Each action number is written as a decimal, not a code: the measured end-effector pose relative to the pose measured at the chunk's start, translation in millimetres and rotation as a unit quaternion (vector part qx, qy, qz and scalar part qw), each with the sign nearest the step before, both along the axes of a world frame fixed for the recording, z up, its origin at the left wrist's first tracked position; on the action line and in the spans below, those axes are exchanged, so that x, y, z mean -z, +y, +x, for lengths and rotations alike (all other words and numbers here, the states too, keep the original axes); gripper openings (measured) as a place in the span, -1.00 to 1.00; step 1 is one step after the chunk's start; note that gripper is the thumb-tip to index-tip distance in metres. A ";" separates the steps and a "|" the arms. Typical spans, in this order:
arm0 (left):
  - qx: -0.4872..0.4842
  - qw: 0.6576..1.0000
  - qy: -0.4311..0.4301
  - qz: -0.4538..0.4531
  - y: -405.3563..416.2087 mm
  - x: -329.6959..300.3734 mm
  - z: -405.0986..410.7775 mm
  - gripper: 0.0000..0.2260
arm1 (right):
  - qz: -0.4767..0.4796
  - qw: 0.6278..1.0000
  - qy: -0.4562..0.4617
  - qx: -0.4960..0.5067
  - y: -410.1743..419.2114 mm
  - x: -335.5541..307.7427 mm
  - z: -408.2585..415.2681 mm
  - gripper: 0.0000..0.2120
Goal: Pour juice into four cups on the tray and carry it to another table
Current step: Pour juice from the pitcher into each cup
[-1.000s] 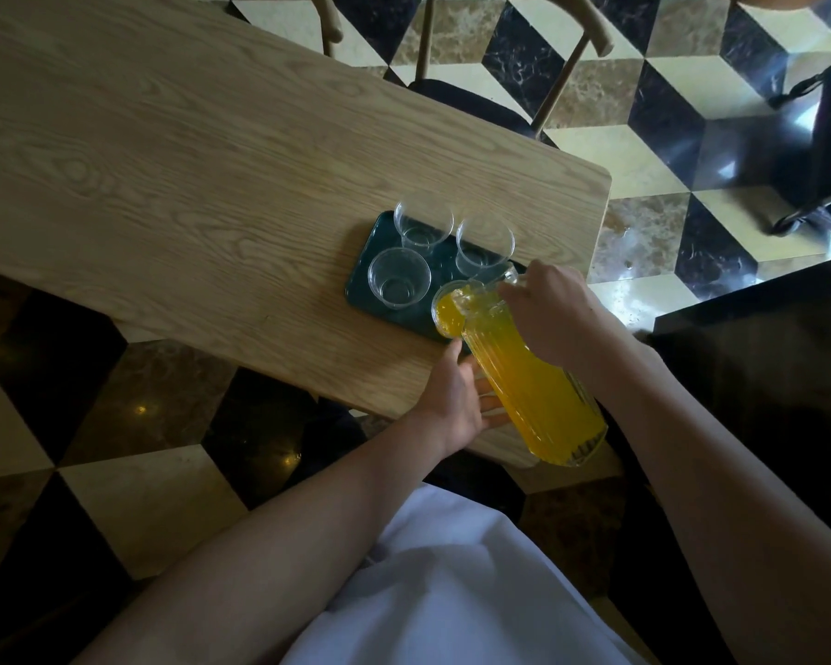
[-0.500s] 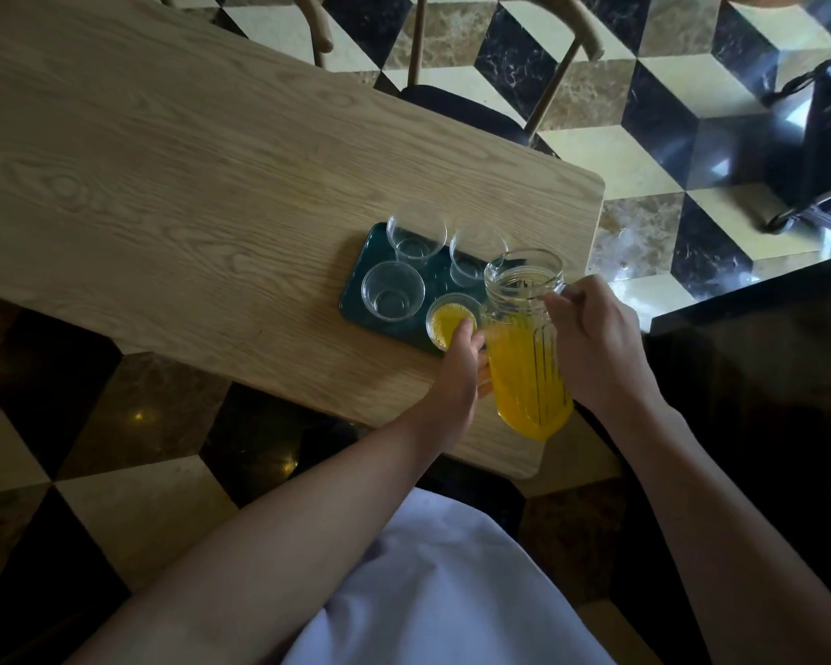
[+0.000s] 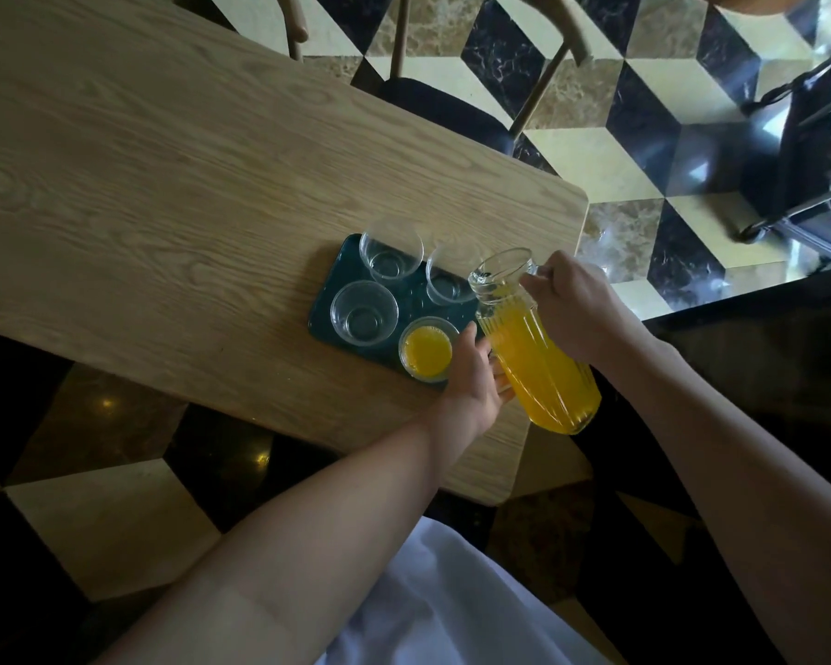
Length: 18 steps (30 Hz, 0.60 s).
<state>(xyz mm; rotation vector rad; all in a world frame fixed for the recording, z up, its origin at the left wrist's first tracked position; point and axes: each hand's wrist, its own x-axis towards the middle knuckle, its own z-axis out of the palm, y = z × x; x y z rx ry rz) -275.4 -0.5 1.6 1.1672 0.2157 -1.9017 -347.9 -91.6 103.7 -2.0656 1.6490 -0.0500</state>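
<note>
- The right hand [image 3: 579, 307] grips the handle of the jug [image 3: 536, 352], fingers curled round it; a second ago the jug was tipped over the near-right cup [image 3: 425, 350], half a second ago it was upright, and now its spout leans toward the far-right cup [image 3: 447, 280].
- No juice leaves the spout at this moment; the jug hangs clear of the table [image 3: 164, 184], its base out past the near edge.
- The near-right cup now holds orange juice; the far-right cup, the far-left cup [image 3: 390, 252] and the near-left cup [image 3: 364, 313] are empty.
- All four cups stand upright on the dark green tray [image 3: 325, 307], which lies near the table's right end.
- The left hand [image 3: 473, 376] rests beside the filled cup at the tray's near corner, fingertips touching the jug's side; whether its fingers curl round anything cannot be told.
- Judged from this, one pour of four is done and the second is about to begin; the carry to the other table waits on three more cups.
- A chair [image 3: 444, 108] stands at the table's far side on a chequered floor [image 3: 596, 151].
</note>
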 end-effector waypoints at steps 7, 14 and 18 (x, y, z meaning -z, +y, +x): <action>-0.019 0.998 0.062 0.018 -7.8 2.7 1.7 -0.35 | 0.047 0.997 0.048 -0.023 -28.3 4.8 13.2 -0.66; -0.021 0.995 0.089 0.027 -10.7 3.7 -1.0 -0.36 | 0.088 0.990 0.100 -0.056 -42.7 5.7 21.1 -0.64; -0.019 0.994 0.103 0.026 -9.3 4.4 -3.6 -0.37 | 0.097 0.984 0.133 -0.068 -44.7 4.3 26.5 -0.66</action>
